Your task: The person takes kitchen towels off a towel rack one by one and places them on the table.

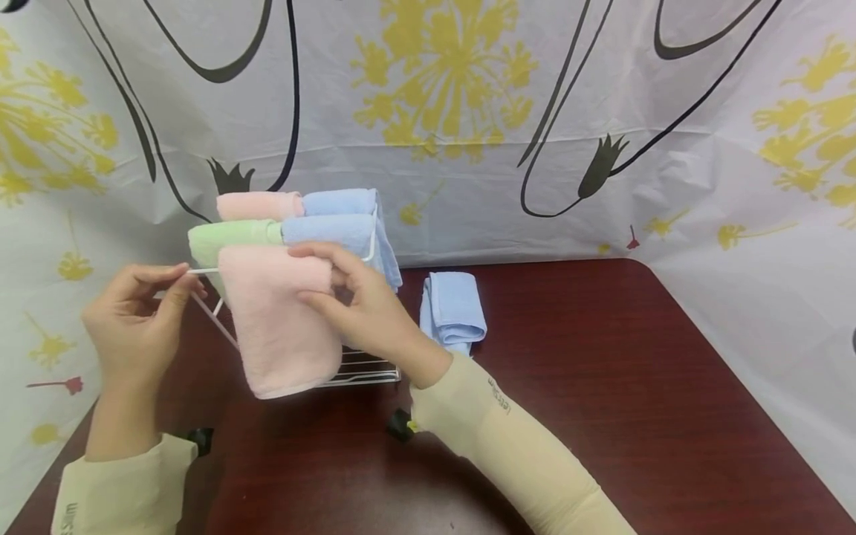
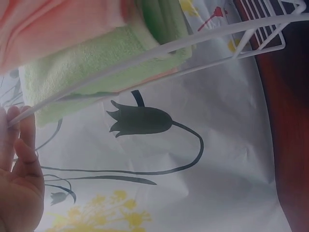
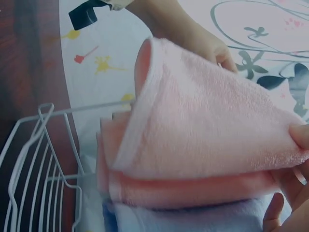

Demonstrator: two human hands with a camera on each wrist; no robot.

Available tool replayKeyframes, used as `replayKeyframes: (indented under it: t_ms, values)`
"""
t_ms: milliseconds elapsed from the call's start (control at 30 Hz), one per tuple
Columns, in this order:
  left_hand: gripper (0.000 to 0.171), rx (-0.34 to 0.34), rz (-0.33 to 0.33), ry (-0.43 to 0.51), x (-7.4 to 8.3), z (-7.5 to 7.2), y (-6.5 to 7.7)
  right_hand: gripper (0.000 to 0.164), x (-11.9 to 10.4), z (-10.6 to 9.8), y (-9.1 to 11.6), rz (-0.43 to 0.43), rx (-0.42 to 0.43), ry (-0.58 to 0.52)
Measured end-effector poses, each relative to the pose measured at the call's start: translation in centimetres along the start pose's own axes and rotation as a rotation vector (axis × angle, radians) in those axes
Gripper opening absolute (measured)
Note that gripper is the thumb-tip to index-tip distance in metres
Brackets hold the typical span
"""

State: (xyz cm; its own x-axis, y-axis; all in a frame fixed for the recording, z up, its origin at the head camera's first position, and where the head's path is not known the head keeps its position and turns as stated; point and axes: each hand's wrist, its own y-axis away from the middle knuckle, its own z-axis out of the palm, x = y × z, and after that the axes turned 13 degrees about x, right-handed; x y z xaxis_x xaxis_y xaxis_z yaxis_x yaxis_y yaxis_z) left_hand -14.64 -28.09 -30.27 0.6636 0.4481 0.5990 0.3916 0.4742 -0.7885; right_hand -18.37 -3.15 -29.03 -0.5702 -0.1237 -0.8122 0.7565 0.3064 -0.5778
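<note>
A pink towel (image 1: 277, 334) hangs over the front rail of a white wire rack (image 1: 366, 377). My right hand (image 1: 364, 301) pinches the towel near its upper right edge, thumb on the near face. At the rail's left corner, my left hand (image 1: 137, 319) pinches the white wire between thumb and fingers. Behind the pink towel, a green towel (image 1: 230, 238) and a blue towel (image 1: 328, 230) drape over the middle rail. Another pink towel (image 1: 257, 203) and a blue one (image 1: 341, 200) lie over the back rail. The right wrist view shows the front towel's loose flap (image 3: 203, 116) lifted outward.
A folded blue towel (image 1: 458, 306) lies on the dark red table (image 1: 575, 386), right of the rack. A white patterned cloth (image 1: 455, 171) hangs behind and beside the table. Small black devices (image 1: 400, 425) are strapped at both wrists over beige sleeves.
</note>
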Motion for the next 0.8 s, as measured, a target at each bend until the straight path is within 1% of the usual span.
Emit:
replayKeyframes:
  t_ms: [100, 233, 300, 400, 500, 567, 700, 767, 800]
  values:
    - [0.016, -0.002, -0.002, 0.007, 0.1, 0.1, 0.0, 0.043, -0.2, -0.9, 0.3, -0.013, 0.031, -0.011]
    - [0.015, 0.005, -0.018, 0.031, 0.1, 0.1, -0.1, 0.043, -0.3, -1.8, 0.6, -0.069, 0.059, 0.020]
    - [0.014, 0.008, -0.024, 0.041, 0.1, 0.1, 0.0, 0.043, -0.3, -2.2, 0.8, -0.113, 0.081, 0.069]
    - [0.014, 0.007, -0.034, 0.063, 0.1, 0.0, -0.1, 0.042, -0.5, -2.6, 1.0, -0.144, 0.131, 0.147]
    - [0.013, 0.002, -0.041, 0.084, 0.0, 0.0, -0.1, 0.040, -0.7, -2.8, 1.2, -0.144, 0.186, 0.204]
    - [0.013, 0.000, -0.046, 0.099, 0.0, 0.0, -0.1, 0.040, -0.9, -2.9, 1.2, -0.136, 0.205, 0.216]
    - [0.011, -0.002, -0.064, 0.155, 0.0, 0.0, -0.1, 0.042, -0.9, -3.0, 1.2, -0.151, 0.220, 0.218]
    - [0.010, -0.005, -0.071, 0.169, 0.0, 0.0, -0.2, 0.046, -0.9, -3.1, 1.1, -0.152, 0.213, 0.162]
    - [0.010, -0.008, -0.068, 0.155, 0.0, 0.0, -0.2, 0.048, -0.9, -3.1, 1.1, -0.146, 0.205, 0.120]
